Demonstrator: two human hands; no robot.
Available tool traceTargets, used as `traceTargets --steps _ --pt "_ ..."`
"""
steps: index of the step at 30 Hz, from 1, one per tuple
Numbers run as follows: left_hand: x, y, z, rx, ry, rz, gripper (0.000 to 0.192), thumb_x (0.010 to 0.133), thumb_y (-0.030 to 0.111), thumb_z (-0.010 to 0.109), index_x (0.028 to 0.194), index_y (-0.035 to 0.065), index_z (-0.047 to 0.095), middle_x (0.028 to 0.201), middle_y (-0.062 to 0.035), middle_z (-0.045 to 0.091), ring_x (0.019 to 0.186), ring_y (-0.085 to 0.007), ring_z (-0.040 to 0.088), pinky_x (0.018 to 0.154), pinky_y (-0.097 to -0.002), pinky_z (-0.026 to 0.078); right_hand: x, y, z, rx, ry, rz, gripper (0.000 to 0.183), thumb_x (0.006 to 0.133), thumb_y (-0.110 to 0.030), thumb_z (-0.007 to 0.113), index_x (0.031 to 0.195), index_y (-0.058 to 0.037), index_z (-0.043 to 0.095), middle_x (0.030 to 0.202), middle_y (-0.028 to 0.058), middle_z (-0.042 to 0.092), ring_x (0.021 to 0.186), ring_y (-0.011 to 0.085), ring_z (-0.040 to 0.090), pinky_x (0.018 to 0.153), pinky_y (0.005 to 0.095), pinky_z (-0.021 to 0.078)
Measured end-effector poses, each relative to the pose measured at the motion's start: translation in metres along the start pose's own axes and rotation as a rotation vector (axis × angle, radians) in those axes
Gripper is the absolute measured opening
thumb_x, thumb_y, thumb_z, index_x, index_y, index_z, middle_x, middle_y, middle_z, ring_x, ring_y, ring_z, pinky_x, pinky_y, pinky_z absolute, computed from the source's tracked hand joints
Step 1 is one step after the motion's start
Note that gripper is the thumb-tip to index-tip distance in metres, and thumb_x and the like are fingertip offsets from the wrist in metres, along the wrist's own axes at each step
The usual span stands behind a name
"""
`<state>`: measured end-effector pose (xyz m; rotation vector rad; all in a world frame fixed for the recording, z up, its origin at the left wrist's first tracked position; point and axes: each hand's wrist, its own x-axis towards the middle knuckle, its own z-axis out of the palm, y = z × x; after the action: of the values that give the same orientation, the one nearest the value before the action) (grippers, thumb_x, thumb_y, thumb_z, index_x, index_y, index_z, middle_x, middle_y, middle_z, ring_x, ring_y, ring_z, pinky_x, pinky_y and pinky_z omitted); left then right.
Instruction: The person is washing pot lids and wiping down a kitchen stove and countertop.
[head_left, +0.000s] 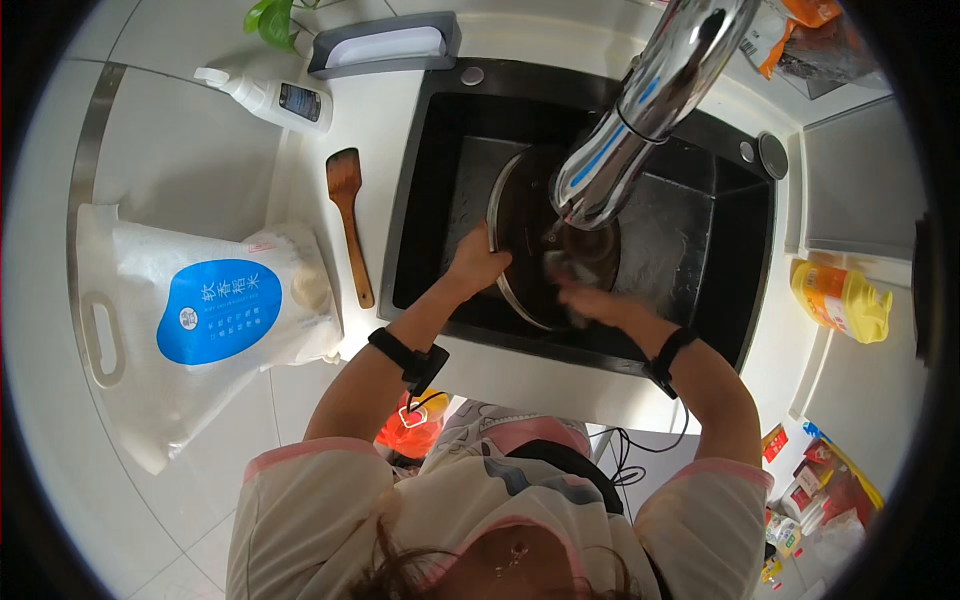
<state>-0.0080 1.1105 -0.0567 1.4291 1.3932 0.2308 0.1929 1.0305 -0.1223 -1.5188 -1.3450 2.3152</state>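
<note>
A round glass pot lid (525, 217) with a metal rim is held tilted in the black sink (465, 169). My left hand (478, 262) grips its left edge, the thumb over the rim. Against the lid's face, my right hand (596, 300) presses a pale, blurred scrubbing pad (568, 270); motion blur hides its exact kind. The chrome faucet (637, 120) hangs over the lid and covers part of it. Whether water is running from the spout cannot be made out.
A wooden spatula (349, 217) lies on the counter left of the sink, below a white spray bottle (277, 101). Farther left is a large rice bag (202, 322). A grey holder (382, 49) stands behind; a yellow bottle (840, 300) is at right.
</note>
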Motion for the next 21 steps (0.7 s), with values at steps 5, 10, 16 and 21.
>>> traceTargets --steps 5,10,16,21 --pt "0.000 -0.011 -0.002 0.012 0.017 -0.039 0.046 0.066 0.005 0.055 0.107 -0.0040 0.038 0.092 -0.0198 0.055 0.085 -0.0284 0.055 0.073 -0.0329 0.044 0.032 -0.056 0.011 -0.196 0.067 -0.449 0.060 0.078 -0.011 0.038 0.132 -0.0097 0.013 0.137 0.0134 0.013 0.126 0.0251 0.012 0.101 0.0316 0.0130" --pt "-0.007 -0.002 0.013 0.176 0.027 -0.079 0.047 0.066 0.011 0.058 0.101 -0.0087 0.034 0.090 -0.0245 0.053 0.090 -0.0332 0.054 0.076 -0.0365 0.042 0.133 0.024 -0.084 -0.166 0.354 -0.326 0.049 0.083 -0.024 0.039 0.128 -0.0101 0.026 0.130 0.0171 0.021 0.119 0.0312 0.027 0.097 0.0356 0.0251" --pt "-0.006 0.004 0.011 -0.027 0.026 -0.178 0.047 0.067 0.006 0.057 0.104 -0.0076 0.030 0.096 -0.0225 0.050 0.083 -0.0274 0.056 0.060 -0.0335 0.052 0.048 0.034 -0.096 -0.666 0.209 0.215 0.061 0.085 -0.037 0.038 0.133 -0.0095 0.011 0.139 0.0122 -0.004 0.125 0.0334 0.016 0.101 0.0348 0.0170" --pt "0.000 -0.002 0.015 -0.134 0.090 -0.152 0.053 0.067 0.003 0.056 0.109 -0.0066 0.024 0.100 -0.0206 0.045 0.081 -0.0284 0.056 0.055 -0.0357 0.054 -0.051 -0.036 -0.008 -0.133 -0.045 0.086 0.076 0.080 -0.059 0.032 0.131 -0.0041 0.019 0.131 0.0200 0.027 0.123 0.0279 0.023 0.101 0.0339 0.0180"
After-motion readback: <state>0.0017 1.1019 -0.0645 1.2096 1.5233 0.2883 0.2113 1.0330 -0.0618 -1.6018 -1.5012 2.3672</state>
